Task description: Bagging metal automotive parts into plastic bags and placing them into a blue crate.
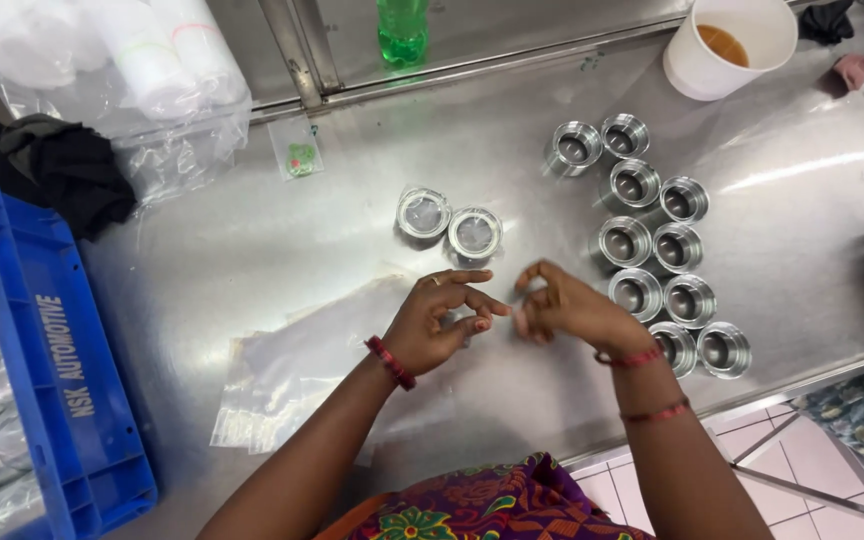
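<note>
My left hand [442, 320] and my right hand [562, 305] hover close together over the steel table [282, 240], fingertips nearly touching. The fingers of both are curled and pinched. The right hand is slightly blurred, and I cannot tell whether something thin and clear is held between them. Just beyond the hands lie two metal rings wrapped in clear bags [450, 222]. Under and left of my left hand lies a stack of flat clear plastic bags [292, 370]. Right of my right hand stand several bare shiny metal rings [652, 240] in a loose cluster.
A blue plastic crate [52, 380] holding wrapped parts sits at the left edge. Behind are a bag of white rolls [122, 60], a black cloth [62, 170], a green bottle [402, 30] and a white paper cup [727, 45] of brown drink. The table's front edge runs lower right.
</note>
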